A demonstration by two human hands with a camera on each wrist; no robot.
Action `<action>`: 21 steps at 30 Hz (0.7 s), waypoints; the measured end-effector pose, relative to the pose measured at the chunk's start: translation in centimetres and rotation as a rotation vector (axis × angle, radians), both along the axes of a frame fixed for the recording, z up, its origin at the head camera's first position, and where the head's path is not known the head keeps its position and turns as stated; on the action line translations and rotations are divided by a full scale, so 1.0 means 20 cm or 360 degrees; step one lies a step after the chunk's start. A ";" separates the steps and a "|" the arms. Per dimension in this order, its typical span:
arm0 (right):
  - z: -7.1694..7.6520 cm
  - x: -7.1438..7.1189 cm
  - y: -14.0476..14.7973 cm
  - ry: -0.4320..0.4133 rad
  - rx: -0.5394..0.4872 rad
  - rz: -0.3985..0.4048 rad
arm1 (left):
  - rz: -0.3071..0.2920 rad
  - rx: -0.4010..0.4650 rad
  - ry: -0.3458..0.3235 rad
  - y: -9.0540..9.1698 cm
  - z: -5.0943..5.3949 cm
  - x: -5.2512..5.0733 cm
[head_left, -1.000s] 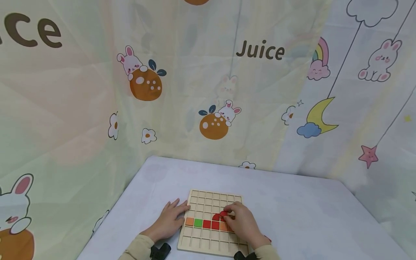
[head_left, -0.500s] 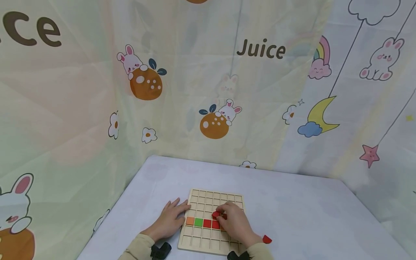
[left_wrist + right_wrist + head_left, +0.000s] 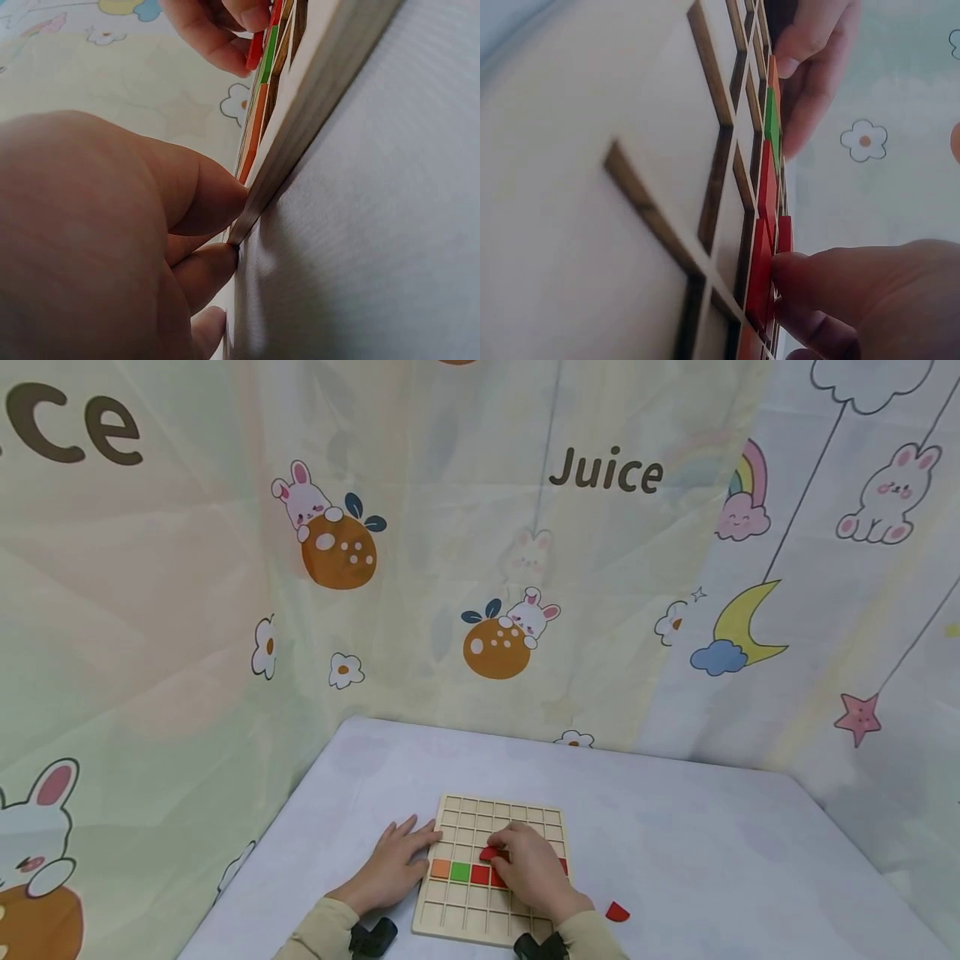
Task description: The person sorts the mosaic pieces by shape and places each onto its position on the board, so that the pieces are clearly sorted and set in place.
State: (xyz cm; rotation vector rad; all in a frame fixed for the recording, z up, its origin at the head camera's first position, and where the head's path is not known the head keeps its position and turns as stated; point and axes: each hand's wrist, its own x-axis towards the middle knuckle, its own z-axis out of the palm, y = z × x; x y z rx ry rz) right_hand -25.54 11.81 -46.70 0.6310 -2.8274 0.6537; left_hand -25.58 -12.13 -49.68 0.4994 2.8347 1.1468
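A wooden grid board (image 3: 453, 917) lies on the table. Across it runs a row with an orange tile (image 3: 439, 869), a green tile (image 3: 460, 872) and red tiles (image 3: 480, 875); my right hand covers part of this row. My left hand (image 3: 386, 868) rests at the board's left edge, its thumb and fingertips touching the side in the left wrist view. Just above the row, my right hand (image 3: 534, 872) pinches a small red piece (image 3: 488, 853) with a rounded edge between thumb and fingers. More red shows beneath that hand, its shape mostly hidden.
A loose red wedge-shaped piece (image 3: 617, 912) lies on the white tabletop (image 3: 697, 852), right of the board. Another red tile (image 3: 564, 866) shows at the board's right edge. A printed curtain (image 3: 420, 527) hangs behind the table.
My right hand has moved left along the row, uncovering the loose red piece on the table and a red tile at the board's right edge. My left hand has stayed in place.
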 end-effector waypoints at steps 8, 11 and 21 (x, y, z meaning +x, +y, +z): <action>-0.02 -0.01 -0.02 0.0014 -0.0016 0.0001 | -0.0008 -0.0003 0.0017 0.00 -0.01 -0.01; -0.02 -0.01 -0.03 0.0007 -0.0013 -0.0002 | -0.0001 -0.0007 -0.0002 0.00 -0.01 -0.01; -0.03 -0.02 -0.04 0.0013 0.0014 0.0004 | 0.0004 -0.0012 -0.0011 0.00 0.00 0.00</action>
